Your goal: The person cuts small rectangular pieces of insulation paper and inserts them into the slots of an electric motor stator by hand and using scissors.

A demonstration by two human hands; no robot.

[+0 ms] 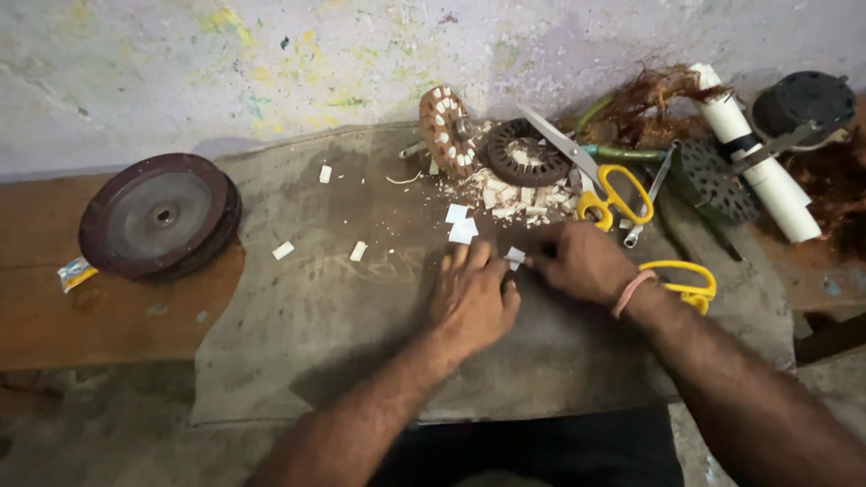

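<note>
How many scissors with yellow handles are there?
2: one pair of scissors lies open beside the paper scraps; second scissors peeks out behind the right hand. More could be hidden.
</note>
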